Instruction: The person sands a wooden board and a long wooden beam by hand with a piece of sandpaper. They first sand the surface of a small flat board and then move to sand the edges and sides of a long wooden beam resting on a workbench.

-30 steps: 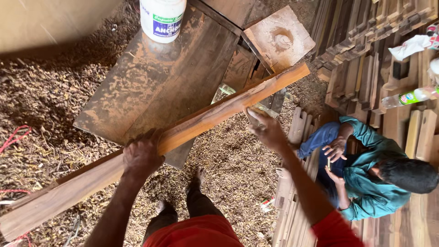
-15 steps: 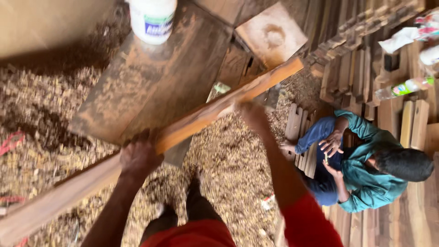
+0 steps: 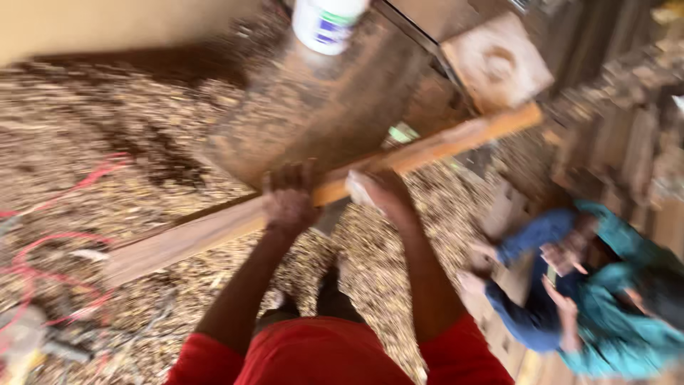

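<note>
A long wooden plank (image 3: 434, 148) runs slantwise from lower left to upper right, resting across a dusty brown workbench (image 3: 335, 100). My left hand (image 3: 287, 199) presses down on the plank near its middle, fingers curled over the top. My right hand (image 3: 381, 191) lies close beside it on the plank's near edge, gripping a small pale sanding pad (image 3: 358, 190). The picture is blurred by motion.
A white plastic tub (image 3: 326, 23) stands on the bench's far end beside a square wooden block (image 3: 496, 63). Wood shavings (image 3: 128, 178) cover the floor, with red cords (image 3: 43, 249) at left. A person in a teal shirt (image 3: 613, 314) sits at right among stacked timber (image 3: 627, 121).
The view has swung left, so everything sits further right. My right hand has slid down the plank from its far half to just beside my left hand.
</note>
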